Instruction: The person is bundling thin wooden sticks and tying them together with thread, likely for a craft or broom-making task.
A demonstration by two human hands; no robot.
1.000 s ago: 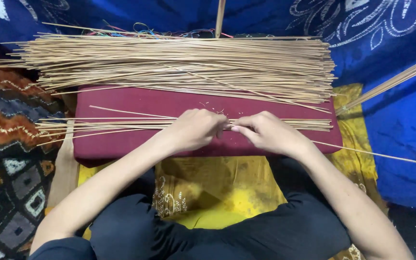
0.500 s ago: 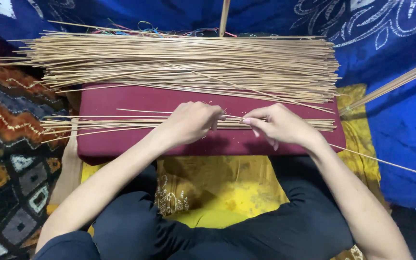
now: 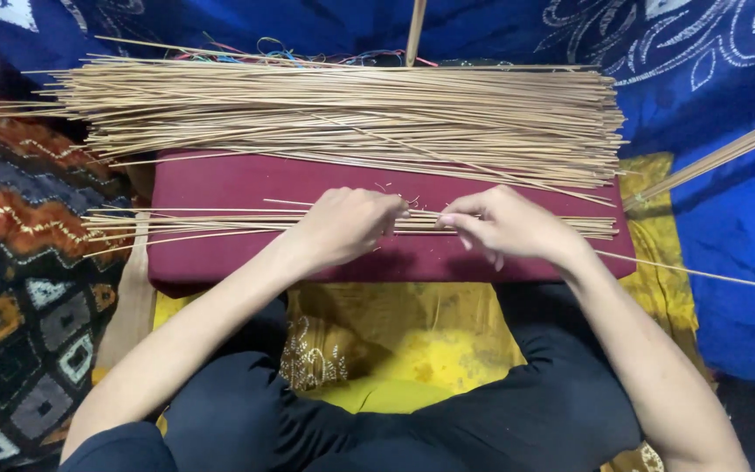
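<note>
A maroon cushion (image 3: 246,188) lies across my lap. Along its near half runs a small bundle of thin tan sticks (image 3: 176,224). My left hand (image 3: 342,225) rests on the middle of this bundle with fingers curled over the sticks. My right hand (image 3: 504,225) is just to its right, thumb and fingers pinching the sticks. A much bigger heap of the same long sticks (image 3: 351,109) lies along the cushion's far edge.
Blue patterned cloth (image 3: 709,61) covers the floor at the back and right. A patterned rug (image 3: 19,262) lies on the left, yellow fabric (image 3: 395,341) under my legs. Several loose sticks (image 3: 718,156) slant in at the right; an upright stick (image 3: 414,31) and coloured threads at the top.
My two hands have drawn a little apart along the small bundle, the right one sliding rightwards. The big heap has not moved.
</note>
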